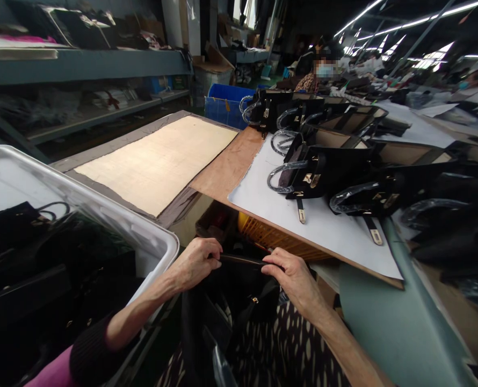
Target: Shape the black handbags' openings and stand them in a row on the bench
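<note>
A black handbag point(239, 290) rests on my lap, with a small gold metal fitting showing on its side. My left hand point(198, 262) pinches one end of the bag's upper edge between thumb and fingers. At the other end of that edge, my right hand point(290, 273) grips it the same way. The edge is stretched nearly straight between both hands. Most of the bag's lower part is dark and hard to make out.
Several black handbags point(323, 166) with wrapped handles stand on the white-covered table point(259, 185) at right. A white bin point(142, 231) of black bags is at left. Beyond lie a cream-topped table point(162, 156) and a blue crate point(226, 105). A yellow basket point(279, 236) sits underneath. People sit farther back.
</note>
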The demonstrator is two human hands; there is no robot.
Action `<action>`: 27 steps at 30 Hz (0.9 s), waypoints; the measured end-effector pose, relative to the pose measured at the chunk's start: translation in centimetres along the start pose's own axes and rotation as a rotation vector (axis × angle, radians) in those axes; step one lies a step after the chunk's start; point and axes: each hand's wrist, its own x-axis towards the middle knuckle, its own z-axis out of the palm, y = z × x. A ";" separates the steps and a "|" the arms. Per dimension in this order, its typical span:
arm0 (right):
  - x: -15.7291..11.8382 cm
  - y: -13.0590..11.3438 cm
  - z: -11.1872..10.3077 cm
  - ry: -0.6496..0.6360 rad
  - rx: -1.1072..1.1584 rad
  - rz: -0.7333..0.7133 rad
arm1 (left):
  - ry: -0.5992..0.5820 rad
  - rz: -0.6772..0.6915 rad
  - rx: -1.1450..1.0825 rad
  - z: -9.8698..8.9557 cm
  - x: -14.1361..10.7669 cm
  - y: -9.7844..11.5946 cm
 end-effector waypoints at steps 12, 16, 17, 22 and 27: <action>-0.5 0.4 0.8 0.046 -0.291 -0.168 | -0.011 0.046 0.057 0.4 0.3 -0.1; -0.2 -0.2 1.2 0.058 -0.590 -0.234 | 0.015 0.061 0.059 0.9 0.4 -0.8; 0.0 -0.4 1.2 0.053 -0.633 -0.245 | 0.016 0.066 0.061 0.9 0.4 -0.8; 0.7 -0.7 1.5 0.038 -0.634 -0.249 | 0.026 0.048 0.073 0.6 0.4 -0.4; 1.2 -1.3 2.4 0.000 -0.568 -0.249 | 0.040 0.065 0.053 0.8 0.5 -0.4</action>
